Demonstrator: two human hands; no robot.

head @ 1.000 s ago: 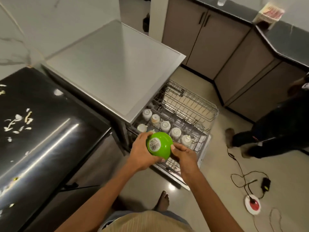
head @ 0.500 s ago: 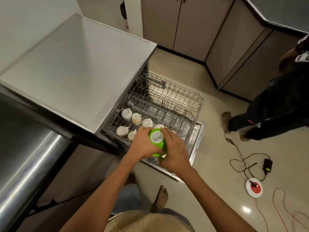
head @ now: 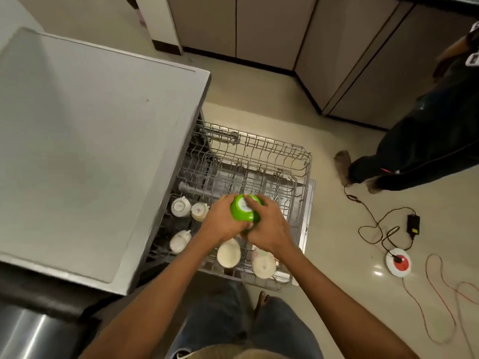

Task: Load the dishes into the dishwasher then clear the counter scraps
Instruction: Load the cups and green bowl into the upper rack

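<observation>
A green bowl [head: 242,209] with a white label on its base is held upside down over the pulled-out wire rack [head: 282,161] of the dishwasher [head: 85,156]. My left hand [head: 221,221] grips its left side and my right hand [head: 268,225] grips its right side. Several white cups sit inverted in the rack, such as a cup [head: 180,207] at the left and a larger one [head: 228,252] near the front edge. The rack's far half holds nothing.
Another person's dark-trousered legs [head: 425,151] stand on the floor at the right. A black cable [head: 373,224], a charger and a round red-and-white socket [head: 398,261] lie on the floor right of the rack. Cabinets [head: 261,29] line the far wall.
The view has dropped and closed in on the rack. Both hands have carried the green bowl forward and lower, over the middle of the rack. The counter with scraps has left the view.
</observation>
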